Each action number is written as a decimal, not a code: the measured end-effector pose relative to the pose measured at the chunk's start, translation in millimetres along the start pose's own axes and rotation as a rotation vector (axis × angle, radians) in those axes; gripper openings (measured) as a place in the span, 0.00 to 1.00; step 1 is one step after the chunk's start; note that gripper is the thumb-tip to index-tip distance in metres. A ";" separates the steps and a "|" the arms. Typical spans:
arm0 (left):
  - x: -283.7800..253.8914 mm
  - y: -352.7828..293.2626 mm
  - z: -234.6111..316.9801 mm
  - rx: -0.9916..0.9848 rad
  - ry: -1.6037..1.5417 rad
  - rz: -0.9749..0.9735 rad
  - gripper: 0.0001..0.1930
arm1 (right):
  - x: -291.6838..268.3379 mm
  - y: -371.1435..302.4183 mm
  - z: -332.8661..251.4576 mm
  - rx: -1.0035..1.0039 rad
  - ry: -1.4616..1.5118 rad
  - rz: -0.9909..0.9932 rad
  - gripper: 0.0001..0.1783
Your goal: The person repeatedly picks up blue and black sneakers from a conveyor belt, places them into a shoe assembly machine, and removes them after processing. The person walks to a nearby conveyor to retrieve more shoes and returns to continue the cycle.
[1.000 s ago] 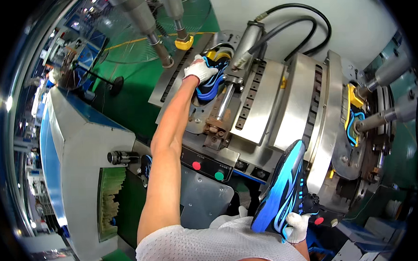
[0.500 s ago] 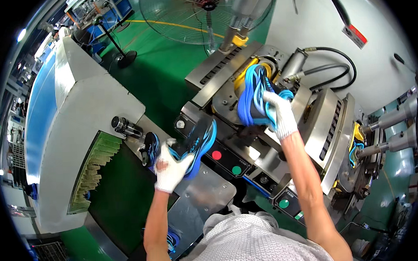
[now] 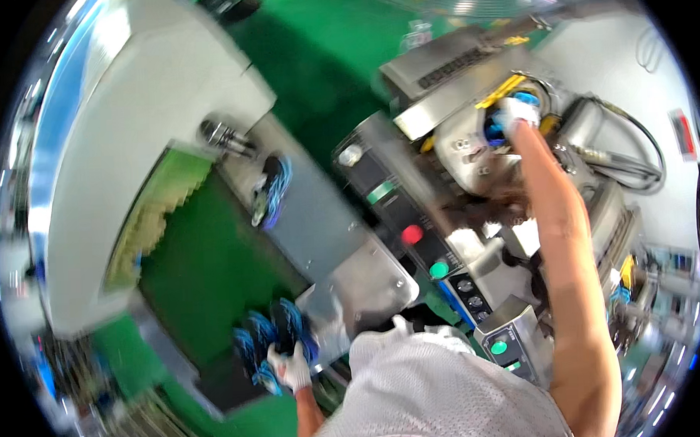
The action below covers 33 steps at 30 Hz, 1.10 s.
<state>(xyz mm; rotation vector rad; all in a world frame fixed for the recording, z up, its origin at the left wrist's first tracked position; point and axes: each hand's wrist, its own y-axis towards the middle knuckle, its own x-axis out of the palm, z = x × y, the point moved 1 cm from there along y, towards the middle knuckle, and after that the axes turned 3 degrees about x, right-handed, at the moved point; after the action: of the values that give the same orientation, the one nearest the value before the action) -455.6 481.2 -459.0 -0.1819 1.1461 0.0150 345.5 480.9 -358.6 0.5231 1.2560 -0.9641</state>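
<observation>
My left hand, in a white glove, is low at the left, closed around the end of a dark shoe with blue strands. Right beside that shoe lie other blue-and-black shoes at the near end of the green belt. Stretched far forward, my gloved right hand is at the metal press machine. It grips a blue shoe set into the machine's round station; blur and the hand hide most of that shoe. A single blue-and-black shoe lies on the grey ledge.
A white-hooded conveyor with a green belt and a fringed curtain stands at the left. A metal bottle is on its ledge. The control panel has red and green buttons. Black hoses loop at the right.
My left hand has come down and nearer with its shoe, to the other shoes. My right hand has moved forward with the blue shoe into the machine. The view has shifted and blurred.
</observation>
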 end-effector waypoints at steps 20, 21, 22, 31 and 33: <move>36.1 34.3 -27.4 0.117 -0.523 -0.111 0.42 | 85.5 -380.5 -174.1 -0.181 -0.140 0.046 0.61; 21.9 36.4 -24.5 0.175 -0.479 -0.149 0.44 | 69.2 -393.9 -186.6 -0.244 -0.193 0.014 0.60; 3.3 44.1 -20.1 0.245 -0.429 -0.180 0.45 | 61.6 -405.9 -197.7 -0.303 -0.235 -0.015 0.60; -37.3 301.2 -40.6 0.651 -0.396 0.073 0.20 | 80.3 -433.7 -200.9 -0.265 0.242 0.230 0.53; -2.9 401.9 -67.5 0.652 -0.157 0.142 0.21 | 79.6 -464.6 -213.7 -0.145 0.293 0.171 0.50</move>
<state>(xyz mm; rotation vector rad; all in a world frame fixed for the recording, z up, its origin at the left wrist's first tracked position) -560.0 867.0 -538.1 0.4720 0.9542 -0.2137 -159.1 380.4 -414.9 0.6625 1.5032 -0.6624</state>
